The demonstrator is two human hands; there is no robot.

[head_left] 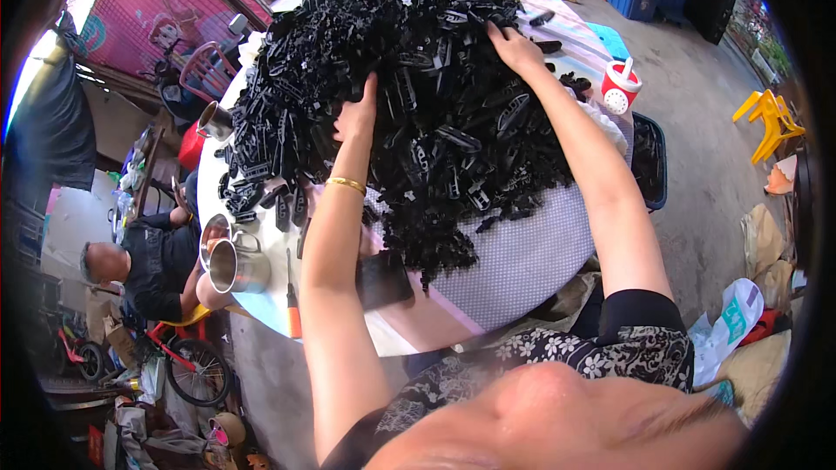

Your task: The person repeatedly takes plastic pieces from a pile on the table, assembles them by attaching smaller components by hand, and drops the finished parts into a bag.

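Observation:
A large heap of small black plastic parts (409,61) covers most of the round table (540,239). Many of the parts are long and clip-like. My left hand (355,117) presses into the left middle of the heap, its thumb stretched out and its other fingers partly hidden among the parts. Farther out, my right hand (520,50) lies against the heap's right side with fingers extended, their tips partly hidden by the pieces. Both hands look open, and no single part is visibly gripped. Loose pieces spill toward me between my forearms.
Metal mugs (237,265) and an orange-handled screwdriver (293,313) lie at the table's left edge. A red-and-white jug (620,87) stands at the right edge, near a dark crate (649,161). A seated person (157,265) is at left; a yellow stool (768,126) stands right.

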